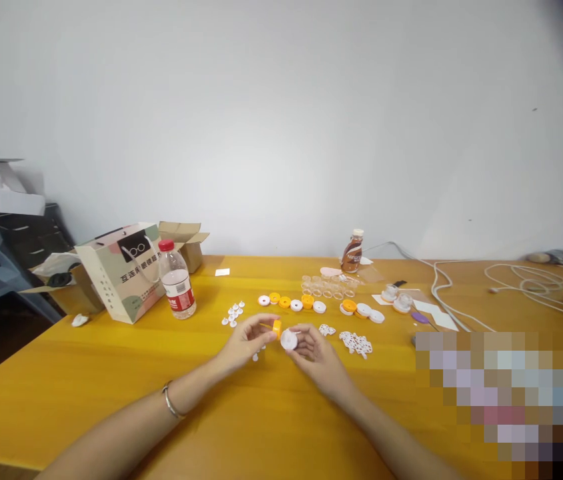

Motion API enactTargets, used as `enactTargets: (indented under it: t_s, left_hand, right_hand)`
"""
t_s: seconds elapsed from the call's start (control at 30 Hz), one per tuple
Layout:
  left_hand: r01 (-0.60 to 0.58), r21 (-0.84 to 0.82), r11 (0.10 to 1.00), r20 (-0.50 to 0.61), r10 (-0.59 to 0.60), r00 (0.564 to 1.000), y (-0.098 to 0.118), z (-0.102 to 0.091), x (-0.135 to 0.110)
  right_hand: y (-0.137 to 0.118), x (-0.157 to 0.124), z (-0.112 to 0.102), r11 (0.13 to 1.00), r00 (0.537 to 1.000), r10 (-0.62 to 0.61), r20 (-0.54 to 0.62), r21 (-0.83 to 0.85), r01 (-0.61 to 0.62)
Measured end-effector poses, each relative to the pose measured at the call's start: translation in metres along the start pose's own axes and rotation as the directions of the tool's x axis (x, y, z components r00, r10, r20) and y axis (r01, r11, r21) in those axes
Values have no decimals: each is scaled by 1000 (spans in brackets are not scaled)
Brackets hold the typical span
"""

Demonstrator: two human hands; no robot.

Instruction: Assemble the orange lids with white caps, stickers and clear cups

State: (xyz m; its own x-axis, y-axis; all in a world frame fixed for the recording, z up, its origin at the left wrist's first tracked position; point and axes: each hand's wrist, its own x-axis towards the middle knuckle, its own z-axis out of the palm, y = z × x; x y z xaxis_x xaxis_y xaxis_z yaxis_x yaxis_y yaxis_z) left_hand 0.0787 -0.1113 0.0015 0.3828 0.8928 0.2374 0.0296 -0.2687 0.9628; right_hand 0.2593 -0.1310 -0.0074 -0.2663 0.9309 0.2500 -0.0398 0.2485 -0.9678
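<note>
Between the thumb and fingers of my left hand [247, 341] is a small orange round plastic part [277, 329], seen nearly edge-on. Close beside it, my right hand [318, 357] grips a white round plastic cap [289, 339], its hollow face turned toward me. Whether the two parts touch is hard to tell. Beyond my hands runs a row of orange and white round parts [296, 305]. Small white knobbed pieces [234, 313] lie to the left, and a few more sit partly hidden by my left hand. White openwork pieces [356, 343] are heaped right of my right hand.
Clear plastic rings [328, 288] stand behind the row. A water bottle [178, 283], a paper bag [121, 273] and cardboard boxes [184, 243] occupy the left. To the right are a coffee bottle [352, 252], a purple-handled tool [420, 319], papers and white cables [441, 287].
</note>
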Motion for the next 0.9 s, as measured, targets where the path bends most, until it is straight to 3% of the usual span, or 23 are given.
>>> enactTargets:
  t_s: [0.1,0.37,0.63,0.9]
  left_hand:
    - [-64,98,993,-56,70,996,2,7,-4]
    - [-135,296,946,-84,167,982,3,17,-9]
    - [-73,238,968,-122,104,987,3,24,-12]
    - [-43,205,978,-156,76,985,-3,27,-20]
  right_hand:
    - [-1,-1,0,998,1000,-24,8,-52,24]
    - [1,-3,0,990,996,-81,26,-111,83]
    - [5,-9,1,962,989,-147,-7,-233,141]
    - [11,-16,2,884,963,-264,52,-387,263]
